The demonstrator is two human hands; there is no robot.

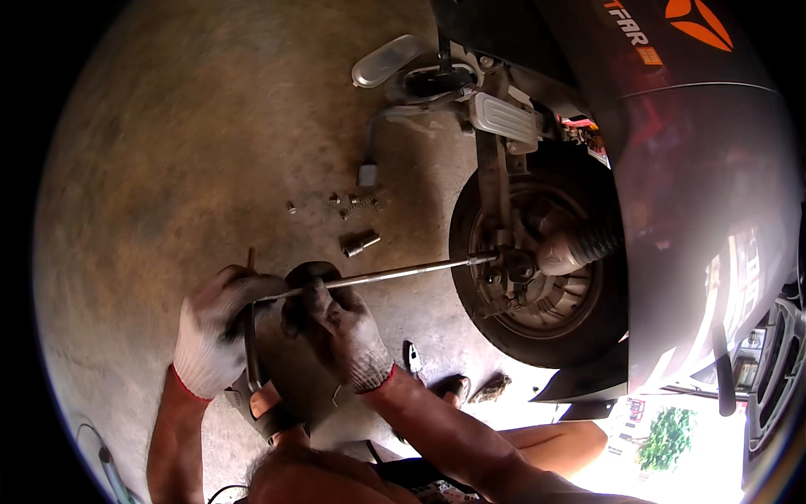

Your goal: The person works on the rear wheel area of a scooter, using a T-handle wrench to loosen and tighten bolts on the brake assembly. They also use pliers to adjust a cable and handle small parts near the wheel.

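Note:
A long metal rod tool [395,273] runs from my hands to the hub of a scooter's rear wheel [537,269]. My left hand [214,332], in a dirty white glove, grips the rod's near end together with a cross handle [250,328]. My right hand [344,323], also gloved, is wrapped around the shaft a little further along. The rod's far tip sits on a fastener by the wheel hub. The scooter's dark body [697,193] covers the wheel's right side.
Several small bolts [353,202] and a socket [361,244] lie on the concrete floor. A footrest [504,118] and a kickstand lever [374,151] stick out above the wheel. My sandalled foot [269,403] is below my hands.

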